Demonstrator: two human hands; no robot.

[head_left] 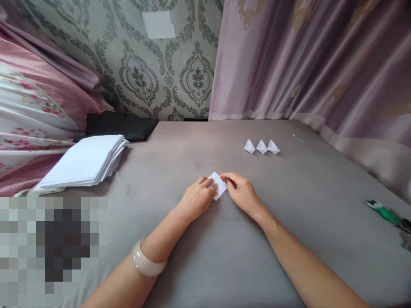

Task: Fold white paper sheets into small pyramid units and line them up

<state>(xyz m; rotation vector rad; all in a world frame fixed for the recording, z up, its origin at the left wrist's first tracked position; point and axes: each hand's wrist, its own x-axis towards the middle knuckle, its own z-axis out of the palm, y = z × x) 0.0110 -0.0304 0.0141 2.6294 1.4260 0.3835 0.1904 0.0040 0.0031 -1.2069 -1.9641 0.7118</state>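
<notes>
A small white folded paper [218, 191] lies on the grey cloth in front of me, turned so that it looks like a diamond. On its left side rest the bent fingers of my left hand [199, 196], holding it against the surface. My right hand [242, 191] has its thumb and fingertips closed at the paper's right edge, in a pinch. The fingertips cover parts of both side edges. Farther back to the right, three folded white paper pieces [262, 147] stand in a row with pointed tops.
A thick stack of white paper [85, 160] lies at the left, beside a black folded item [120, 126]. A thin pale stick [298, 138] is at the back right. A green-handled tool [387, 214] lies by the right edge. Curtains [272, 60] hang behind.
</notes>
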